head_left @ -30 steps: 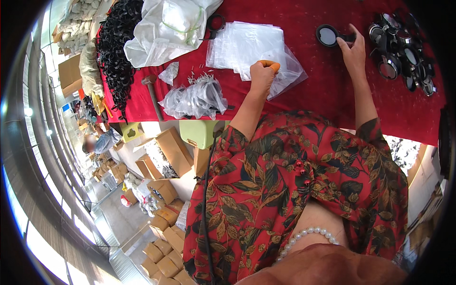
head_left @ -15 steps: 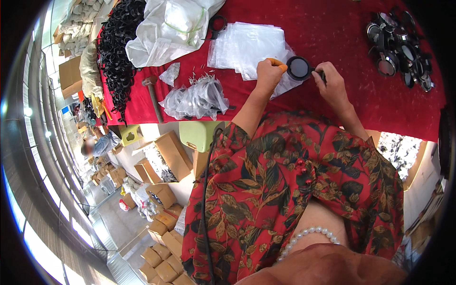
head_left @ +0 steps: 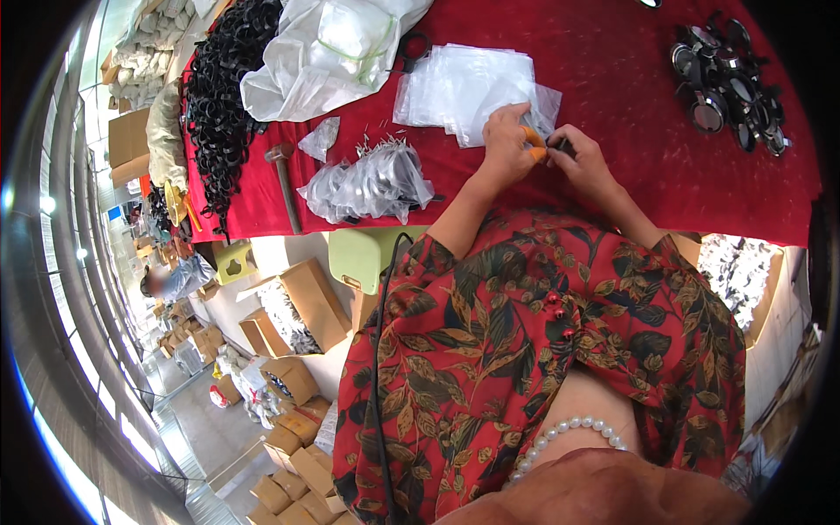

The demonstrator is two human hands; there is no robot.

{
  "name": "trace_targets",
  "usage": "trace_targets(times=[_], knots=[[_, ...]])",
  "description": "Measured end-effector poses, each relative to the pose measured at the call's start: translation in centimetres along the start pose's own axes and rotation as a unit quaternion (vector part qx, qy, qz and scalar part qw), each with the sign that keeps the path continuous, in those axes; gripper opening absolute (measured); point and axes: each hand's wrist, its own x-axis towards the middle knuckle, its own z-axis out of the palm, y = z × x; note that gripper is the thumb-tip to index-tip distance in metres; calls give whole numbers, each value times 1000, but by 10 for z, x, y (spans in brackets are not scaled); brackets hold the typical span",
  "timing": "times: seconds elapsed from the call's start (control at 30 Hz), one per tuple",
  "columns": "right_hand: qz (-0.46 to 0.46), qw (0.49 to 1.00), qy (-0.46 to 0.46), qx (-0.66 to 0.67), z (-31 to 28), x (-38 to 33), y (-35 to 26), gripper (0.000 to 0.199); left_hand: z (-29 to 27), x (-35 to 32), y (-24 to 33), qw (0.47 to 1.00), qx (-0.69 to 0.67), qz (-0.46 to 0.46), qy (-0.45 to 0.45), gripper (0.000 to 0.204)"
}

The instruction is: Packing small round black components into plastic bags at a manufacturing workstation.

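Note:
My left hand point(head_left: 507, 147) is closed at the near edge of a stack of clear plastic bags point(head_left: 472, 79), with orange coverings on its fingertips. What it pinches is hidden. One clear bag point(head_left: 547, 107) sticks out just beyond its fingers. Close beside it, my right hand point(head_left: 584, 164) is closed on a round black-rimmed mirror, of which only a dark part point(head_left: 566, 147) shows between the fingers. The fingertips of both hands nearly touch above the red cloth point(head_left: 612, 79).
At the far right lies a heap of round black-rimmed mirrors point(head_left: 731, 87). To the left are filled clear bags point(head_left: 367, 184), a hammer point(head_left: 284, 188), a white sack point(head_left: 324, 61) and a pile of black straps point(head_left: 223, 105). Cardboard boxes point(head_left: 311, 306) stand below the table's edge.
My right hand has moved left and nearer to me, close against the left hand. The mirror's round face, plain to see before, is now mostly hidden. The view has shifted slightly.

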Motion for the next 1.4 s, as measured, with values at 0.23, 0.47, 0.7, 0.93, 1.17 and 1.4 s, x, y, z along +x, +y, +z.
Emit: trace_targets(times=[0.23, 0.47, 0.7, 0.93, 1.17, 1.4], knots=[[159, 925, 130, 319, 27, -8, 18, 6, -31, -58, 5, 982, -139, -39, 124, 33], [104, 953, 105, 263, 50, -15, 3, 6, -19, -36, -42, 740, -508, -394, 199, 36], [145, 839, 165, 498, 92, -18, -3, 8, -3, -46, -10, 727, -574, -369, 82, 31], [139, 960, 110, 219, 87, -12, -10, 29, -20, -87, -46, 788, -490, -353, 122, 32], [8, 919, 175, -352, 93, 34, 16, 37, -46, -123, -60, 902, -206, -323, 199, 47], [-65, 902, 90, -418, 149, 52, -4, 20, -38, -139, -75, 864, -259, -355, 245, 49]])
